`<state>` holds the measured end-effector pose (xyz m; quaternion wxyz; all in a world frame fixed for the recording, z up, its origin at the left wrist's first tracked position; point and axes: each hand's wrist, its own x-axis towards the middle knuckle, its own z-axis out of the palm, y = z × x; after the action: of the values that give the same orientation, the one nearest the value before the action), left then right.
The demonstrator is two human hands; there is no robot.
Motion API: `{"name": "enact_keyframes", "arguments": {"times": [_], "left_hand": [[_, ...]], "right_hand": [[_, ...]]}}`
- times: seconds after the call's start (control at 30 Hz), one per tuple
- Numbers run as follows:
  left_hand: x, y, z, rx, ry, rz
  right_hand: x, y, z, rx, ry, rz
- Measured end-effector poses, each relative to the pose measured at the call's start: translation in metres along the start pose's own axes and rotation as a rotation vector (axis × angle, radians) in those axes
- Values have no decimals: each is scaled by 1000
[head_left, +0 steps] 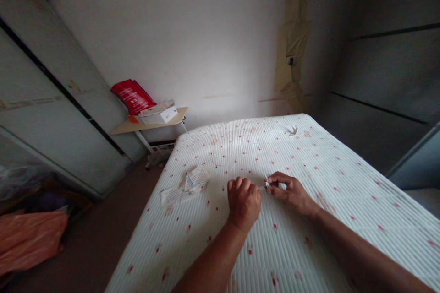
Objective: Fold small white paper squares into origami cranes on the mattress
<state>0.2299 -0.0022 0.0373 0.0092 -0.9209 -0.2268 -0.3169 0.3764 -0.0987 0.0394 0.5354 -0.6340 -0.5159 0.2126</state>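
Observation:
Over the middle of a white mattress with small red flowers, both hands are close together. My left hand is closed, its knuckles up, around something I cannot make out. Just to its right, my right hand pinches a small white piece between thumb and fingertips. A pale strip seems to run between the hands, too small to tell clearly. Left of my left hand lie a printed paper and another printed sheet. A crumpled white scrap rests near the far edge of the mattress.
Beyond the mattress at the left stands a small table with a red bag and a white box. A socket is on the wall. Orange cloth or plastic lies at the lower left, and dark cabinet panels stand at the right.

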Motion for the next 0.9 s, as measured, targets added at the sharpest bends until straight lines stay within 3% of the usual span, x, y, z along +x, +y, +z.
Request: {"name": "enact_keyframes", "arguments": {"times": [0.2,0.37,0.5,0.7,0.9], "left_hand": [[0,-3,9,-126,36,-176],[-2,-5,20,-510,73,-455],[-4,-6,25,-864,-18,-679],[-2,-6,14,-1135,-44,-861],[5,0,-2,-1263,-61,-938]], "right_hand": [[-1,7,7,-10,33,-35],[-1,8,13,-37,79,-94],[-2,6,13,-40,83,-113],[-3,3,12,-73,61,-129],[-3,2,14,-119,21,-161]]}}
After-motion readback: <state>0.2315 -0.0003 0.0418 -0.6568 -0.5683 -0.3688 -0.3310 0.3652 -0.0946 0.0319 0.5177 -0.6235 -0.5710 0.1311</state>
